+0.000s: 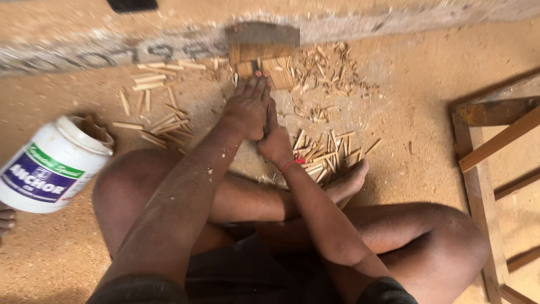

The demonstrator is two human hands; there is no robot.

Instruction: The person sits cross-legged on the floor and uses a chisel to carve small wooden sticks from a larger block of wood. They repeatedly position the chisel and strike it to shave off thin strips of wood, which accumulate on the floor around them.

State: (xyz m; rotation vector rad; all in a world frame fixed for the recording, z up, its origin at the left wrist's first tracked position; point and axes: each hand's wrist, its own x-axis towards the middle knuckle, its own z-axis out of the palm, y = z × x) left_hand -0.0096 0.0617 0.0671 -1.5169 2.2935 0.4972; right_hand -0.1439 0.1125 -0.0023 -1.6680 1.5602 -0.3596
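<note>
My left hand (247,107) stretches forward, palm down and fingers straight, with its fingertips on a split wooden block (270,65). That block stands under a grey metal blade (262,34) at the base of the wall. My right hand (274,141), a red thread at its wrist, is curled and pressed against the heel of the left hand. What it holds is hidden. I sit cross-legged on the sandy floor, one bare foot (349,183) beside a pile of thin cut sticks (326,155).
More sticks (157,121) and shavings (326,70) lie scattered on the floor. A white plastic jar (50,166) tilts at the left, with another person's fingers (5,219) below it. A wooden frame (489,163) lies at the right.
</note>
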